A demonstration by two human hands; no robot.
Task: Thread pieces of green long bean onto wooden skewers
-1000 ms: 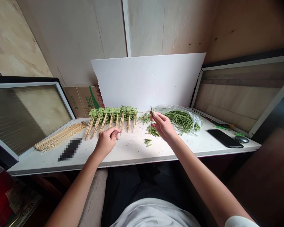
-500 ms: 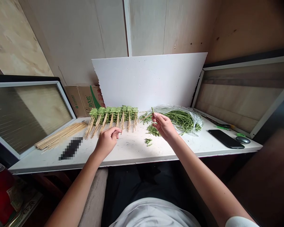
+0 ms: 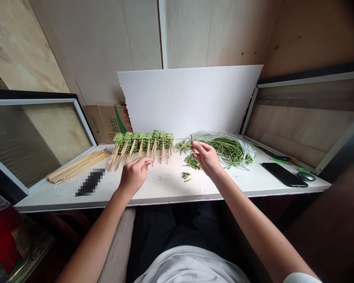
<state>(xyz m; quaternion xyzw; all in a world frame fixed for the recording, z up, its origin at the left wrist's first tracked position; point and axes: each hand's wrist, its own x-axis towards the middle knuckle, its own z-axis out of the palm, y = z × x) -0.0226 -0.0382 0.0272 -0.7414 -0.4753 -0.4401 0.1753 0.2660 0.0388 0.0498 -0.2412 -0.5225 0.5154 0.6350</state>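
Observation:
My left hand (image 3: 135, 173) is closed on a thin wooden skewer (image 3: 171, 152), which slants up to the right. At its far end my right hand (image 3: 205, 154) pinches a short piece of green bean (image 3: 192, 138), held upright against the skewer tip. Whether the tip has gone into the bean I cannot tell. Behind my left hand lie stacked bean skewers (image 3: 141, 138), their bare stick ends fanned toward me. Cut bean pieces (image 3: 193, 161) lie in a small heap beside my right hand, with a few more (image 3: 186, 176) nearer to me.
Loose skewers (image 3: 79, 166) lie at the left, near a blurred dark object (image 3: 90, 182). Long green beans (image 3: 231, 150) sit in a clear plastic bag behind my right hand. A black phone (image 3: 284, 175) is at the right. A white board (image 3: 191, 100) stands at the back.
The whole view has shifted slightly to the right. Both hands keep nearly the same pose, with the bean piece still held at the skewer's far end.

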